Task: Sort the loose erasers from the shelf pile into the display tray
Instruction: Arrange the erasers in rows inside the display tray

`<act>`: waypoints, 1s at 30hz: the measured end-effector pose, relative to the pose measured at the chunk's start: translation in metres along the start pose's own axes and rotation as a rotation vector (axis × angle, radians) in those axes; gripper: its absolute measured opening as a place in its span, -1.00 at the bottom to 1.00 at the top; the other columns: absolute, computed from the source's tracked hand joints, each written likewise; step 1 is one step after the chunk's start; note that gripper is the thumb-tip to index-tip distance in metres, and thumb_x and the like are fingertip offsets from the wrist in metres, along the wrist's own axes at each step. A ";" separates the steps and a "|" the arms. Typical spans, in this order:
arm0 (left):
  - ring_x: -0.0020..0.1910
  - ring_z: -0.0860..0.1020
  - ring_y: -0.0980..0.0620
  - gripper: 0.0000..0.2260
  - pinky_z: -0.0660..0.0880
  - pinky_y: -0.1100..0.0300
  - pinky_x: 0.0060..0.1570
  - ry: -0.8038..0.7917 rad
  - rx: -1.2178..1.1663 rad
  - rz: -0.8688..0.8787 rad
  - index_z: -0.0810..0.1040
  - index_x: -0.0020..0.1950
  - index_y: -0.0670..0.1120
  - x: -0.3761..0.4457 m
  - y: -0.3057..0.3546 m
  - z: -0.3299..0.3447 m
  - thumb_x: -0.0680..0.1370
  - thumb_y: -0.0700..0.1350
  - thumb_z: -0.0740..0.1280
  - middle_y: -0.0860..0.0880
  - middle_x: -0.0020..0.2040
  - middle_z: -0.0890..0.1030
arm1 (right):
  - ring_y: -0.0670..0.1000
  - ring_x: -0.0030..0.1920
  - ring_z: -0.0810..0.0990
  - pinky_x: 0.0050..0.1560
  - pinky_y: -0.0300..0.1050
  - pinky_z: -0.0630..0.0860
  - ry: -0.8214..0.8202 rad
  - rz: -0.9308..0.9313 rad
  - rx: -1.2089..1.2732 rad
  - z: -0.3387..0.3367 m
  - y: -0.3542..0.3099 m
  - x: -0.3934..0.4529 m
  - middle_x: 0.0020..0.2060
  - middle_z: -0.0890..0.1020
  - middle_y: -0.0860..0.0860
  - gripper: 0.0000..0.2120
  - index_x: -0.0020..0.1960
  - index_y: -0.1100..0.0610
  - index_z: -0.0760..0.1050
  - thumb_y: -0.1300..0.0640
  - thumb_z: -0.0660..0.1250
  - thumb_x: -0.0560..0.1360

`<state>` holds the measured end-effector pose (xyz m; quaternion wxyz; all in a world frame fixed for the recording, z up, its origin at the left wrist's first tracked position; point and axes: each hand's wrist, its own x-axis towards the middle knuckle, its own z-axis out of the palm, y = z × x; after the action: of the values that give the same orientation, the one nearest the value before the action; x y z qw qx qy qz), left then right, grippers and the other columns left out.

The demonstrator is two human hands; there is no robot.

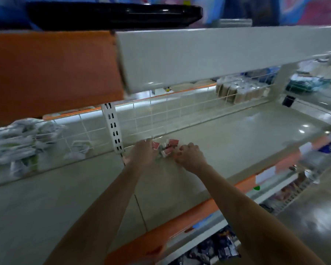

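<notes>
Erasers (165,149) sit in a small pile far back on the shelf (208,150), right between the hands: left hand (143,153) touching its left edge, right hand (189,155) curled at its right, grip unclear.

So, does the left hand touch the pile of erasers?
Touching. In the head view the left hand has its fingers laid against the red erasers, with no gap showing between them.

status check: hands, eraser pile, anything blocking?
Left hand and right hand both at the eraser pile by the wire divider, grips unclear. No display tray in view. Shelf unobstructed around them.
</notes>
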<state>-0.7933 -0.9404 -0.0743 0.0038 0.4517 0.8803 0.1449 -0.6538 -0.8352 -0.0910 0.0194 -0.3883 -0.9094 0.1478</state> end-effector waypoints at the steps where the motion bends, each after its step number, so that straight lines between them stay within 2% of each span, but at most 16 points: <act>1: 0.14 0.52 -0.09 -0.62 0.37 0.16 -0.10 0.022 0.018 -0.019 0.39 0.34 -0.12 0.000 0.003 0.002 0.56 -0.01 0.25 -0.11 0.17 0.55 | 0.17 0.19 0.39 0.13 0.03 0.39 0.006 -0.007 0.004 0.000 0.003 0.002 0.14 0.45 0.12 -0.60 0.27 0.15 0.42 -0.05 0.14 0.53; 4: 0.07 0.54 -0.03 -0.68 0.28 0.22 -0.18 0.091 0.022 -0.084 0.43 0.27 -0.10 -0.005 0.009 0.005 0.55 -0.04 0.27 -0.06 0.12 0.56 | 0.17 0.19 0.38 0.18 0.04 0.36 0.026 -0.020 0.107 -0.005 0.009 0.005 0.14 0.45 0.15 -0.59 0.24 0.19 0.46 -0.06 0.14 0.55; 9: -0.02 0.57 0.00 -0.74 0.32 0.24 -0.21 0.179 -0.083 -0.136 0.54 0.15 -0.09 -0.014 0.012 0.007 0.48 -0.09 0.32 -0.03 0.04 0.62 | 0.15 0.19 0.39 0.21 -0.04 0.31 0.016 -0.172 0.165 -0.011 0.024 -0.001 0.12 0.49 0.12 -0.65 0.20 0.20 0.48 -0.02 0.21 0.56; 13: -0.08 0.57 0.01 -0.77 0.47 0.18 -0.15 0.209 -0.279 -0.155 0.57 0.11 -0.06 -0.034 0.002 0.010 0.49 -0.04 0.32 0.01 -0.01 0.62 | 0.06 0.04 0.49 -0.02 -0.17 0.36 0.025 -0.174 0.372 -0.012 0.032 -0.013 0.05 0.54 0.08 -0.74 0.13 0.15 0.49 0.08 0.32 0.49; 16: -0.23 0.54 0.15 -0.90 0.38 0.30 -0.29 0.191 -0.455 -0.160 0.57 0.00 -0.02 -0.055 -0.004 0.009 0.53 -0.08 0.31 0.03 -0.09 0.58 | -0.05 -0.04 0.48 -0.10 -0.32 0.31 0.024 -0.265 0.460 -0.011 0.035 -0.025 0.04 0.55 0.04 -0.74 0.13 0.15 0.49 0.16 0.38 0.45; 18: -0.23 0.52 0.20 -0.96 0.36 0.34 -0.28 0.186 -0.540 -0.162 0.55 -0.05 0.05 -0.070 -0.003 0.007 0.54 -0.07 0.31 0.08 -0.13 0.57 | -0.08 -0.05 0.48 -0.16 -0.41 0.32 0.028 -0.323 0.502 -0.011 0.034 -0.036 0.02 0.55 0.01 -0.71 0.14 0.13 0.49 0.19 0.41 0.43; 21: -0.25 0.53 0.18 -0.94 0.37 0.32 -0.27 0.160 -0.631 -0.199 0.55 -0.07 0.08 -0.090 0.003 0.005 0.56 -0.06 0.29 0.13 -0.21 0.57 | -0.12 -0.06 0.52 -0.13 -0.48 0.40 0.019 -0.376 0.559 -0.008 0.033 -0.049 0.00 0.56 -0.03 -0.73 0.12 0.08 0.48 0.18 0.41 0.43; 24: -0.29 0.53 0.11 -0.87 0.40 0.29 -0.30 0.150 -0.717 -0.254 0.55 -0.11 0.08 -0.107 0.010 0.002 0.58 -0.05 0.24 0.09 -0.24 0.60 | -0.16 -0.05 0.53 -0.12 -0.45 0.43 0.014 -0.401 0.623 -0.006 0.030 -0.062 -0.01 0.56 -0.07 -0.73 0.06 -0.04 0.44 0.18 0.41 0.43; 26: -0.35 0.51 0.17 -0.83 0.37 0.37 -0.36 0.162 -0.752 -0.274 0.55 -0.16 0.05 -0.117 0.014 -0.001 0.59 -0.05 0.22 0.08 -0.26 0.60 | -0.18 -0.05 0.53 -0.11 -0.42 0.45 0.008 -0.415 0.645 -0.007 0.027 -0.068 -0.02 0.56 -0.10 -0.72 0.05 -0.07 0.42 0.17 0.41 0.44; 30: -0.46 0.44 0.25 -0.78 0.36 0.39 -0.42 0.188 -0.794 -0.330 0.59 -0.16 -0.04 -0.134 0.014 -0.007 0.60 -0.05 0.20 0.07 -0.32 0.60 | -0.26 -0.09 0.53 -0.15 -0.47 0.45 0.002 -0.458 0.678 -0.005 0.017 -0.080 -0.09 0.54 -0.17 -0.73 0.04 -0.07 0.42 0.17 0.42 0.44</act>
<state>-0.7035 -1.0410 -0.0809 0.1201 0.2532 0.8132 0.5100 -0.5854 -0.8793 -0.0850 0.1797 -0.1474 -0.8720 0.4308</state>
